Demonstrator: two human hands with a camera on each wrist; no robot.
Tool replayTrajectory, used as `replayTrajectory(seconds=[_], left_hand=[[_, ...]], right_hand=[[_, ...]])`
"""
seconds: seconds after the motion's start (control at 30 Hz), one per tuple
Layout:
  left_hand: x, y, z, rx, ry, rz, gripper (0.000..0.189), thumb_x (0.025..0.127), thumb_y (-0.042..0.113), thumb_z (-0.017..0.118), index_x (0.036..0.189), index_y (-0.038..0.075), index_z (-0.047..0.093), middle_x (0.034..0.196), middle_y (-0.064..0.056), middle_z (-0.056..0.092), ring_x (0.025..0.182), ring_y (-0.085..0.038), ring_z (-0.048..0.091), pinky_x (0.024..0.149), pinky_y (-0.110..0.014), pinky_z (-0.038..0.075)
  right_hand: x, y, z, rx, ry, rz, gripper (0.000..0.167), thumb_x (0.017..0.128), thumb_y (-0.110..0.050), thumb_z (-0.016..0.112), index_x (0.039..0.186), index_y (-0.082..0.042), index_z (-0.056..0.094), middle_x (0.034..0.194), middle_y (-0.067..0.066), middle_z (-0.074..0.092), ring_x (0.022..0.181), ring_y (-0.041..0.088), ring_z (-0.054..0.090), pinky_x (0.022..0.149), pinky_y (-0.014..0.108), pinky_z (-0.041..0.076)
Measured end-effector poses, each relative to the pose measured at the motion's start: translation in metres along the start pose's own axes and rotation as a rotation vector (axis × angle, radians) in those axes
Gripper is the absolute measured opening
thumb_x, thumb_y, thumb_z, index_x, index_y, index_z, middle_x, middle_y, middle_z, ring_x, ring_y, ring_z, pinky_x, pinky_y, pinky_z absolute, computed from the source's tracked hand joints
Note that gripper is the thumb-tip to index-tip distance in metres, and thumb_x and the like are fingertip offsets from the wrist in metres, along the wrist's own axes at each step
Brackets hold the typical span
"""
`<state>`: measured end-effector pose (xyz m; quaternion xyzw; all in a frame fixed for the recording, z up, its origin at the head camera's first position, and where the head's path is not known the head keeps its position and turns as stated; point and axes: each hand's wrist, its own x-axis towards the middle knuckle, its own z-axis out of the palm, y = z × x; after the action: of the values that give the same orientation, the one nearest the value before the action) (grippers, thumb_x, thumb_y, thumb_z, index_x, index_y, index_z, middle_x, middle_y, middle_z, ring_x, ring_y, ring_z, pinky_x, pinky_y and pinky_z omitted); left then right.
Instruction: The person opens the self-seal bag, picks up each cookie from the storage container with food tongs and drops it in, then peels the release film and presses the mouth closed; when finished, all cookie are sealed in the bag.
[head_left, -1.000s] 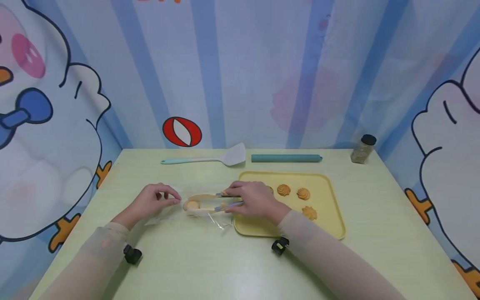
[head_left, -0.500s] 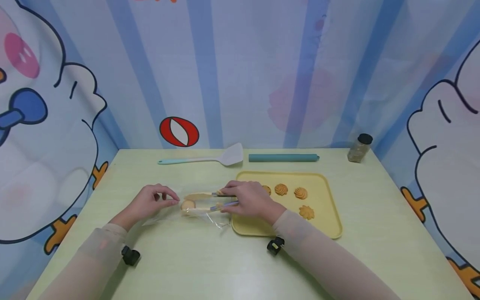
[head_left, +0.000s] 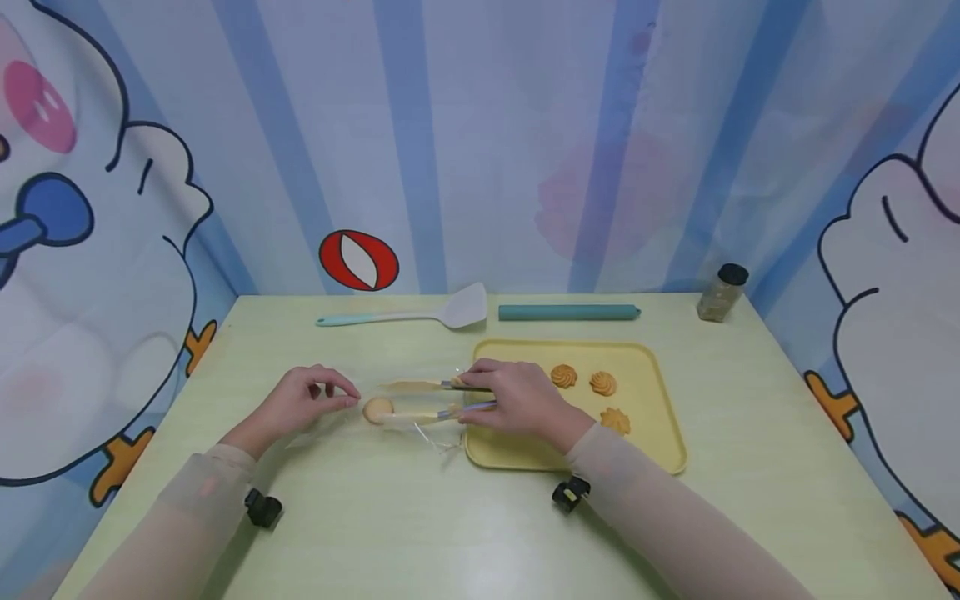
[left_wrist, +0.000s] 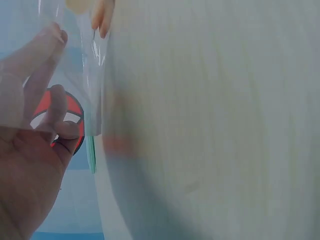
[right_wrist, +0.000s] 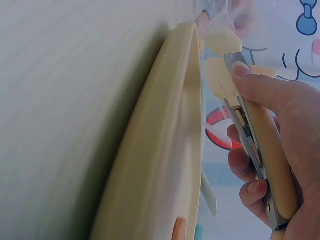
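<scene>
My left hand [head_left: 309, 398] pinches the edge of a clear plastic bag [head_left: 437, 442] lying left of the yellow tray; the left wrist view shows the bag [left_wrist: 93, 97] at the fingertips. A round golden cookie [head_left: 377, 409] is in the bag, close to those fingertips. From the right, my right hand [head_left: 521, 398] grips a pair of tongs [head_left: 416, 386] with pale tips and metal-edged handles. The tips reach into the bag; the upper one is apart from the cookie, while the lower one overlaps its edge. The right wrist view shows fingers curled round the handles.
The yellow tray [head_left: 660, 433] bears several swirled cookies, one of them a star-shaped cookie [head_left: 615, 420]. Along the table's back edge lie a spatula [head_left: 461, 308] and a teal rolling pin [head_left: 568, 312]. A black-lidded jar [head_left: 722, 293] stands at the back right corner.
The tongs have spread and drawn back slightly to the right with my right hand, leaving the cookie in the bag. My left hand keeps its pinch with hardly any movement.
</scene>
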<state>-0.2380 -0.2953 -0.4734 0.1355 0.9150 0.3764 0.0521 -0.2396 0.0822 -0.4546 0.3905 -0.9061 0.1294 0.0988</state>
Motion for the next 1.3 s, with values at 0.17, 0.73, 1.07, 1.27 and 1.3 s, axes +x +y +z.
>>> replayTrajectory(seconds=[0.17,0.73,1.07,1.27,1.3], left_hand=[[-0.001,-0.002,-0.002,0.0,0.001,-0.011,0.008,0.091,0.025,0.081,0.099,0.026,0.08,0.093,0.002,0.069,0.09,-0.021,0.053,0.072,-0.028,0.044],[-0.003,-0.001,-0.002,-0.017,-0.001,0.005,0.01,0.091,0.026,0.08,0.101,0.024,0.08,0.092,0.002,0.069,0.09,-0.021,0.054,0.074,-0.028,0.044],[-0.006,-0.002,-0.003,-0.001,0.013,-0.019,0.011,0.091,0.029,0.081,0.101,0.025,0.08,0.096,0.002,0.069,0.091,-0.022,0.053,0.074,-0.028,0.043],[-0.006,-0.001,-0.003,0.0,0.019,-0.021,0.011,0.091,0.029,0.081,0.101,0.026,0.08,0.095,0.002,0.07,0.091,-0.022,0.053,0.074,-0.028,0.043],[-0.007,-0.001,-0.003,0.0,0.021,-0.023,0.011,0.091,0.029,0.081,0.101,0.025,0.08,0.095,0.002,0.07,0.091,-0.022,0.053,0.074,-0.028,0.043]], right_hand=[[-0.017,0.01,-0.006,-0.013,0.002,0.041,0.052,0.087,-0.059,0.077,0.127,-0.026,0.074,0.12,-0.009,0.071,0.076,0.005,0.067,0.056,0.023,0.045],[-0.091,0.045,-0.045,-0.036,0.142,0.13,0.054,0.079,-0.056,0.084,0.122,-0.022,0.077,0.115,-0.007,0.073,0.062,0.001,0.058,0.056,0.025,0.044],[-0.135,0.066,-0.057,-0.035,0.133,0.255,0.057,0.081,-0.056,0.083,0.126,-0.021,0.076,0.12,-0.006,0.072,0.065,-0.005,0.056,0.06,0.028,0.048],[-0.156,0.076,-0.069,-0.045,0.129,0.297,0.057,0.081,-0.052,0.085,0.125,-0.019,0.076,0.119,-0.004,0.073,0.064,-0.007,0.056,0.059,0.027,0.048],[-0.159,0.078,-0.071,-0.047,0.134,0.301,0.057,0.08,-0.052,0.086,0.124,-0.018,0.076,0.119,-0.004,0.073,0.063,-0.007,0.056,0.059,0.027,0.047]])
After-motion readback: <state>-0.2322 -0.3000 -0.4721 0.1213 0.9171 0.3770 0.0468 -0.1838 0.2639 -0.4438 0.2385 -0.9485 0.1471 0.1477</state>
